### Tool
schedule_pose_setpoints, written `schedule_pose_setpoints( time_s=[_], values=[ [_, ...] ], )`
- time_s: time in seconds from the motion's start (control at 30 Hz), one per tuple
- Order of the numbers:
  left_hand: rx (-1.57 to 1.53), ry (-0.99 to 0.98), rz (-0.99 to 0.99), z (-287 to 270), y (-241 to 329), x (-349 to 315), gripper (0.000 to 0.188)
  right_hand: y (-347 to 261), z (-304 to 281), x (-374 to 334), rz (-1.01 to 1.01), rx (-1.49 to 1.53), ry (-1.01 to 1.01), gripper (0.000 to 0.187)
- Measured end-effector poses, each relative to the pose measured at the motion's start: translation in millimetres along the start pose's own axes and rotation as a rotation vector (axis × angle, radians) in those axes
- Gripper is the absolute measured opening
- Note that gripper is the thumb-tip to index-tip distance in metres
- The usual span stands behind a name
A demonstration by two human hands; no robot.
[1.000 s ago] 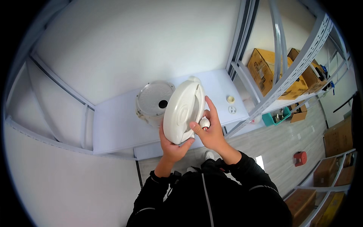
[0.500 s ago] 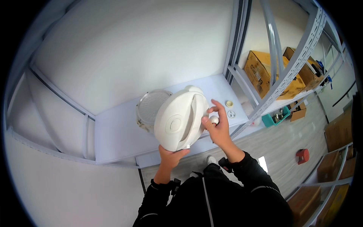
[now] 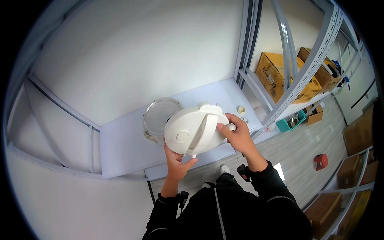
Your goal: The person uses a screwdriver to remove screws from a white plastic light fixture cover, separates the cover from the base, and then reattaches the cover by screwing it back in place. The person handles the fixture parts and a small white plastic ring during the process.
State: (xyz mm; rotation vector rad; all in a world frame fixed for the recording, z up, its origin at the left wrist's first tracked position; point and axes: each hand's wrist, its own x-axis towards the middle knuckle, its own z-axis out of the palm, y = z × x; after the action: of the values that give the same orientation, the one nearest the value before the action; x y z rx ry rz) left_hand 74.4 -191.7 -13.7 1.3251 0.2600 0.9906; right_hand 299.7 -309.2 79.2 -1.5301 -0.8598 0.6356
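Observation:
Over the white shelf (image 3: 124, 140) is a white appliance lid (image 3: 180, 128), oval in view, with a raised bar handle (image 3: 203, 130) across it and a small oval mark on its left part. My left hand (image 3: 176, 164) holds its lower left edge, the thumb below the rim and the other fingers partly hidden behind. My right hand (image 3: 240, 136) grips the right edge, its thumb on the top by the handle. A small white knob (image 3: 231, 127) shows beside that thumb. Behind the lid lies a round, pale ribbed disc (image 3: 162, 114) with a shiny rim, partly covered.
Two small round parts, a yellowish ring (image 3: 241, 109) and a pale disc (image 3: 245, 119), lie on the shelf's right side. A metal rack post (image 3: 306, 76) rises at right. Beyond it are cardboard boxes (image 3: 276, 74), a teal bin (image 3: 290, 123) and a red stool (image 3: 321, 161).
The lid has tipped flatter and turned, its right end coming round to my right. My right hand, earlier with fingers spread beside it, has closed on its right edge.

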Motion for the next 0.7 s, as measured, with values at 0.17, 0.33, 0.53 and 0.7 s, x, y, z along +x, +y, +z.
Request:
schedule_pose_setpoints(
  time_s=[0.17,0.33,0.53,0.7],
  values=[
    [0.097,-0.005,-0.006,-4.1,-7.1,-2.3,0.126,-10.9,1.6,-6.9,0.082,-0.086,-0.031,0.064],
    [0.246,0.129,0.04,0.4,-12.8,-2.0,0.128,-10.3,10.8,-13.2,0.069,-0.225,-0.046,0.076],
    [0.328,0.306,0.039,9.3,9.7,1.7,0.131,-17.2,21.8,-21.3,0.026,-0.33,-0.083,0.066],
    [0.321,0.3,0.01,12.9,13.5,8.5,0.133,-8.3,23.8,-21.8,-0.081,-0.346,-0.017,0.069]
  ],
)
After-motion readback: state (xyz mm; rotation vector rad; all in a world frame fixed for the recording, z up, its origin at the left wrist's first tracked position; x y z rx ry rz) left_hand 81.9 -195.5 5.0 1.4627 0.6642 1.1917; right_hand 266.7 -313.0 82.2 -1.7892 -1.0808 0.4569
